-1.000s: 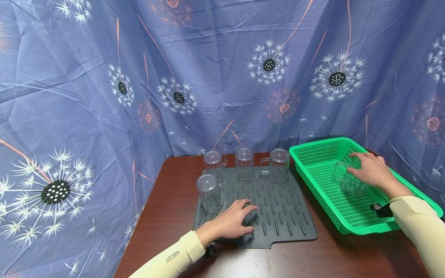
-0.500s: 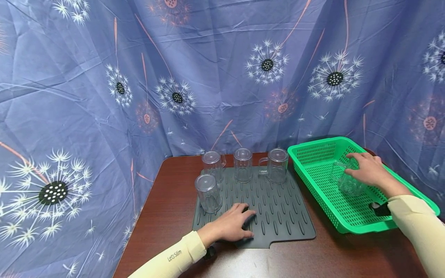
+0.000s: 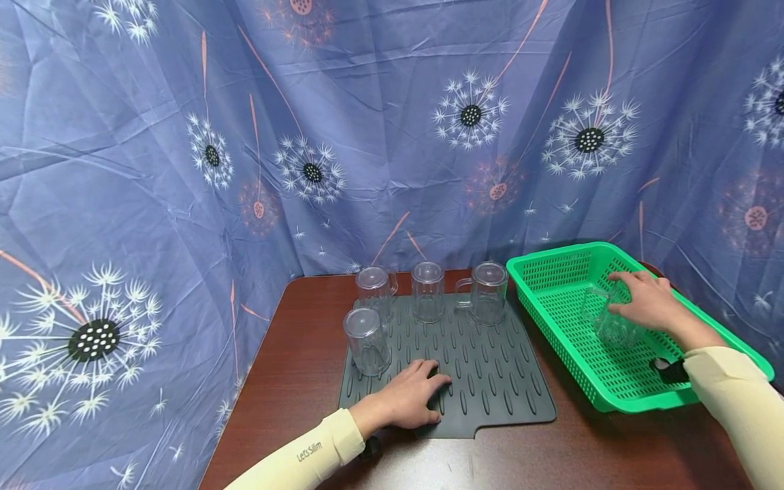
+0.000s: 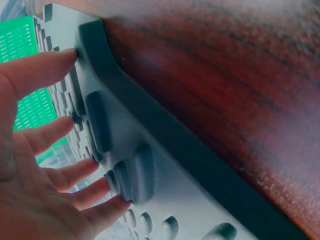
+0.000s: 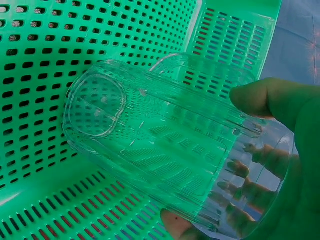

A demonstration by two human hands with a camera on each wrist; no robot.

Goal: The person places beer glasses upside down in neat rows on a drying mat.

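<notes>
My right hand (image 3: 652,303) holds a clear glass mug (image 3: 615,332) inside the green basket (image 3: 603,401). In the right wrist view, thumb and fingers wrap the near end of the mug (image 5: 145,135), and its far end is at the perforated basket floor. Over the front part of the dark grey ribbed mat (image 3: 508,401), my left hand (image 3: 410,396) lies palm down with spread, slightly bent fingers and holds nothing. The left wrist view shows the fingertips (image 4: 95,167) at the mat's ridges.
Clear mugs stand bottom-up on the mat: a front left mug (image 3: 367,344), a back left mug (image 3: 375,292), a middle mug (image 3: 429,292) and a right mug (image 3: 488,296). A patterned blue curtain (image 3: 380,136) hangs behind the brown table (image 3: 288,354).
My left hand has come down slightly toward the mat, its fingers a little more bent. My right hand stays at the mug in the basket, nearly still. The view has shifted slightly.
</notes>
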